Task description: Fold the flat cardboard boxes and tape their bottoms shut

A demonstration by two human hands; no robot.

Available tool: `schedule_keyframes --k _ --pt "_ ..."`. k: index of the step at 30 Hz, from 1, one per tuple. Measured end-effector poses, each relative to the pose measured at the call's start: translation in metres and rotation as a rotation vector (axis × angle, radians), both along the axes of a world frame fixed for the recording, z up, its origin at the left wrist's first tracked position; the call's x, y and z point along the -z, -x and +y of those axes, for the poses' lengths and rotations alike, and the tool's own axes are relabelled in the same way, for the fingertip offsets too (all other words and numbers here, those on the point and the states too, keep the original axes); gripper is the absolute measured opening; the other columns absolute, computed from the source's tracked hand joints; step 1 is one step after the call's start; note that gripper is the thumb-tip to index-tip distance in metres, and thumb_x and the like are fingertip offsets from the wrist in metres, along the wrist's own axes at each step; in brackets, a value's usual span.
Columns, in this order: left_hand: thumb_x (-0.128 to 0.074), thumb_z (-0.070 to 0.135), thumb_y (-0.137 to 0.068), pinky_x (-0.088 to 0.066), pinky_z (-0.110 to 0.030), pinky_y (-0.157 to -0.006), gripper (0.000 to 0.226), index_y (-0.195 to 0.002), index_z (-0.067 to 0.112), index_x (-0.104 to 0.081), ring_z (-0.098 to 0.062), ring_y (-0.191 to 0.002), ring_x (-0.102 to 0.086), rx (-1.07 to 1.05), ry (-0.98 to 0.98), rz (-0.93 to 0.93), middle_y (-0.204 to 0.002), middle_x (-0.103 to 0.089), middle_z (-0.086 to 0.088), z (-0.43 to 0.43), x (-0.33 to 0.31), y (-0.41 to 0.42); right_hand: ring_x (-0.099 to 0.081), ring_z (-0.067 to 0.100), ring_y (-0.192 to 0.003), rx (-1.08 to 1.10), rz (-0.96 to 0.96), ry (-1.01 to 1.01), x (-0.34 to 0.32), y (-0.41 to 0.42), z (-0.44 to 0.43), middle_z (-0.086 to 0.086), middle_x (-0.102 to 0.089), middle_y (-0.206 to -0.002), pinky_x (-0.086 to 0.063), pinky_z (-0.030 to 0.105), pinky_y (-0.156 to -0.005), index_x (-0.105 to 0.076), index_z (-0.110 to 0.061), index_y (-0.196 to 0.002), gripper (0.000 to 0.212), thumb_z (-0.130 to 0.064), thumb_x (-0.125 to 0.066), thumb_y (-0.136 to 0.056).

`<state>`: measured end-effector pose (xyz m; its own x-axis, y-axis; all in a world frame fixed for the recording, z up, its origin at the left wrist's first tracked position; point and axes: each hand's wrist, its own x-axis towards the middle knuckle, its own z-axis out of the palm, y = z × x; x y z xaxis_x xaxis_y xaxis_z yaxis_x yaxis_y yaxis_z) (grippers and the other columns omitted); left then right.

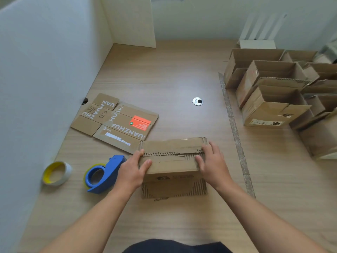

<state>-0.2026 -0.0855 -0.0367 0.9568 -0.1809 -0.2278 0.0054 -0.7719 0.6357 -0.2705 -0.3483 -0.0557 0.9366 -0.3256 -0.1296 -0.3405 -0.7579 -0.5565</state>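
Cardboard is closing up under both hands: the box (173,157) is standing bottom-up on the table (173,70), its two long flaps meeting along a ragged seam. The left hand (133,170) is pressing on the box's left end and the right hand (211,161) on its right end. Both are lying fairly flat, fingers and thumbs loosely spread on the flaps, pressing down and closing round nothing. No tape is showing on that seam yet, so this one looks folded but not sealed.

Well to the right of the box, a cluster of erected boxes (273,99) is sitting with tops open, which suggests a good share of the work is already finished. Just beyond the box's far left corner, a flat printed box (116,117) is lying unfolded and waiting; whether more lie under it I cannot tell.

The blue tape dispenser (104,174) is resting just left of the box, right by the left hand and an easy reach. A loose tape roll (56,173) is sitting further left, near the white partition (45,70) that is boxing in that side. Beyond the box, open table is stretching past a metal grommet (197,101). A worn strip (235,128) is running along the tabletop to the box's right, between it and the finished cluster.
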Motion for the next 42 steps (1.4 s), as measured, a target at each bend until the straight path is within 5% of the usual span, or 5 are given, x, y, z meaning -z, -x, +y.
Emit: schedule_keyframes --k 4,12,19,34,42 --pt "-0.057 0.045 -0.096 -0.045 -0.039 -0.096 0.046 -0.135 0.022 -0.053 -0.026 -0.117 -0.057 -0.028 0.009 -0.017 -0.126 -0.063 -0.007 -0.004 0.000 0.001 -0.033 0.036 -0.144 -0.247 -0.111 0.288 -0.011 -0.011 0.028 0.010 -0.042 -0.151 -0.032 0.055 -0.113 -0.056 -0.020 -0.133 0.042 -0.038 -0.049 -0.095" --pt "-0.053 0.046 -0.097 -0.043 -0.032 -0.079 0.041 -0.131 0.022 -0.051 -0.016 -0.098 -0.051 0.043 -0.068 -0.016 -0.119 -0.062 -0.004 -0.004 -0.005 -0.005 -0.014 0.021 -0.152 -0.340 -0.012 0.250 0.001 -0.015 0.064 -0.006 -0.028 -0.161 0.007 0.047 -0.120 -0.040 -0.036 -0.148 0.073 -0.069 -0.017 -0.087" --pt "-0.061 0.036 -0.095 -0.045 -0.037 -0.099 0.048 -0.139 0.022 -0.050 -0.020 -0.120 -0.056 0.136 -0.098 -0.083 -0.129 -0.062 -0.001 0.024 -0.010 -0.016 -0.005 0.015 -0.151 -0.294 0.008 0.221 -0.005 -0.015 0.068 -0.012 -0.023 -0.159 0.010 0.045 -0.121 -0.036 -0.043 -0.147 0.053 -0.060 -0.038 -0.098" --pt "-0.045 0.044 -0.100 -0.046 -0.037 -0.083 0.068 -0.156 0.038 -0.007 -0.027 -0.107 -0.050 -0.018 -0.516 0.039 -0.118 -0.046 -0.007 0.092 0.031 0.005 -0.006 0.016 -0.150 -0.223 0.000 0.190 -0.009 -0.021 0.077 -0.008 -0.027 -0.155 0.008 0.048 -0.122 -0.042 -0.045 -0.143 0.045 -0.050 -0.046 -0.099" --pt "-0.050 0.041 -0.098 -0.043 -0.039 -0.084 0.068 -0.155 0.045 -0.013 -0.027 -0.104 -0.047 0.001 -0.623 -0.114 -0.118 -0.048 -0.005 0.101 0.043 0.002 -0.021 0.023 -0.143 -0.295 -0.015 0.284 -0.012 -0.026 0.072 -0.002 -0.038 -0.147 -0.001 0.052 -0.123 -0.047 -0.041 -0.142 0.047 -0.054 -0.048 -0.097"
